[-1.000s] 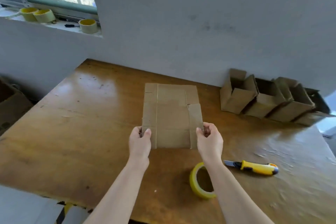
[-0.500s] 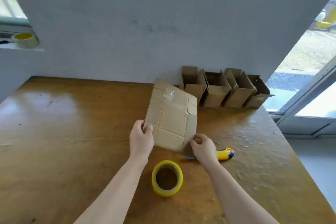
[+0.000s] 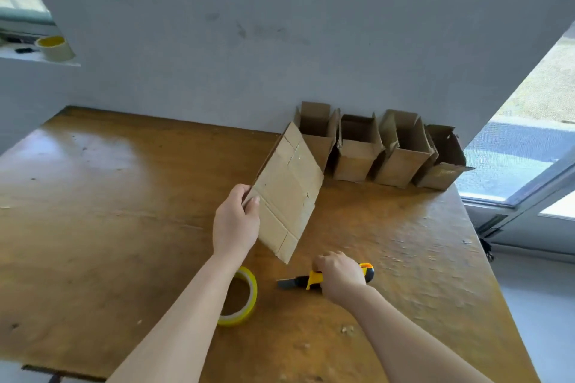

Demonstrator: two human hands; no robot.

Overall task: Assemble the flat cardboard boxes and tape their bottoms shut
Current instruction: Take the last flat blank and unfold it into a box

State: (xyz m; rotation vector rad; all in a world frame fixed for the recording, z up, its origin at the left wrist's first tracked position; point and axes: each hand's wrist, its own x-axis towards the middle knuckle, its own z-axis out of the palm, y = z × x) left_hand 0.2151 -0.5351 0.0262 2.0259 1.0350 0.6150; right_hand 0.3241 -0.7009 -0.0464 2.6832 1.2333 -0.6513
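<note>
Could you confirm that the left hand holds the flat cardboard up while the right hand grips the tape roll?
Not quite: in the head view the right hand grips the yellow utility knife, not the tape roll; the left hand does hold the flat cardboard up.

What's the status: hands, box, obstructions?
Left hand grips flat box, held up. Right hand grips utility knife. Tape roll near left forearm, nothing blocking.
</note>
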